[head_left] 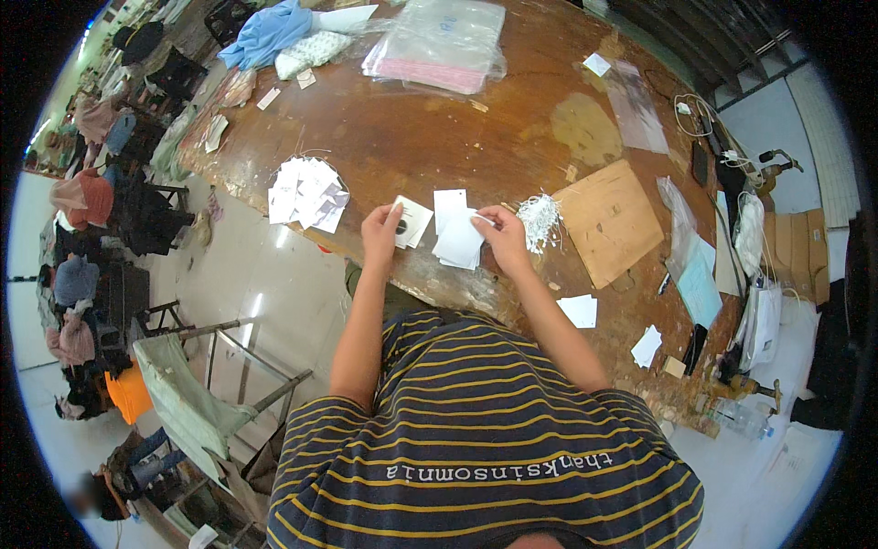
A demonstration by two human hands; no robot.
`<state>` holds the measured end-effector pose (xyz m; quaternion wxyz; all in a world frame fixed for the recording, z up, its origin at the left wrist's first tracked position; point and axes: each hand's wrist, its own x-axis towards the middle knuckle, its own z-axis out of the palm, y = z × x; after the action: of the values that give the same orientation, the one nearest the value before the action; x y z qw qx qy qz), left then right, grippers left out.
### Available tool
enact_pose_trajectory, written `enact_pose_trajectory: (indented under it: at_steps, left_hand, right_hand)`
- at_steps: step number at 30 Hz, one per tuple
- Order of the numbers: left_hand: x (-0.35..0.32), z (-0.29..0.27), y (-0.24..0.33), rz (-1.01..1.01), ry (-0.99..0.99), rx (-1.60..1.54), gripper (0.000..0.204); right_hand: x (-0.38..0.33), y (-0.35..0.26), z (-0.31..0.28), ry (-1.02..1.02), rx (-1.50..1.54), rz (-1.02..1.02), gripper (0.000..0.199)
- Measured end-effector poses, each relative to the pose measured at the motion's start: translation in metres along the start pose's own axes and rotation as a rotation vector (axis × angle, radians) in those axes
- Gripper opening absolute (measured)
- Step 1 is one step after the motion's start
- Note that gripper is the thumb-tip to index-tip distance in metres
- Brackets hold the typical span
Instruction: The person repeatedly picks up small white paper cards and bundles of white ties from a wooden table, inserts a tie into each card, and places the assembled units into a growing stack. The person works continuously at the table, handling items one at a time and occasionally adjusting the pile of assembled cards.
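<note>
item: work station, worn brown wooden table (439, 137), seen from above the worker's striped shirt.

left hand (380, 234): fingers curled, pinching one white paper tag (412, 222) at its edge; the tag lies near the table's front edge, tilted, with a dark round mark on it. it seems held flat so that it can be worked on.

right hand (505, 234): fingers closed on a corner of the small white cards (457, 236), which lie overlapped between the two hands, within easy reach. whether a string is also held cannot be told.

bundle of white strings (538, 220): just right of the right hand, touching the brown cardboard sheet (611, 220).

heap of finished-looking white tags (306, 192): left of the left hand, apart from the loose cards, probably kept separate on purpose.

packages: clear plastic bags with pink content (444, 46), stacked at the far edge; light blue cloth (270, 32) beside them; pale blue flat sheet (700, 288) at the right. stray white slips (579, 311) near the front right edge.
</note>
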<state>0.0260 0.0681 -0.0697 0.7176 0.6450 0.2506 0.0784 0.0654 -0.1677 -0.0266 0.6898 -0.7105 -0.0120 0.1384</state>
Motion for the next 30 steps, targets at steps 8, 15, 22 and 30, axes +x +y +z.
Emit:
enact_pose_trajectory:
  at_steps: [8, 15, 22, 30]
  left_hand:
    - [-0.065, 0.063, 0.063, -0.293, -0.397, -0.314, 0.027]
    - [-0.075, 0.077, 0.079, -0.099, -0.27, -0.26, 0.024]
    - [-0.084, 0.083, 0.092, 0.004, -0.276, -0.172, 0.023]
    - [-0.084, 0.081, 0.095, 0.013, -0.27, -0.139, 0.022]
  right_hand:
    - [-0.003, -0.038, 0.02, 0.026, -0.22, -0.412, 0.019]
    - [-0.023, -0.055, 0.008, -0.022, 0.292, -0.112, 0.029]
    - [-0.026, -0.064, 0.007, 0.008, 0.34, -0.094, 0.028]
    - [-0.029, -0.067, 0.007, 0.007, 0.319, -0.074, 0.027]
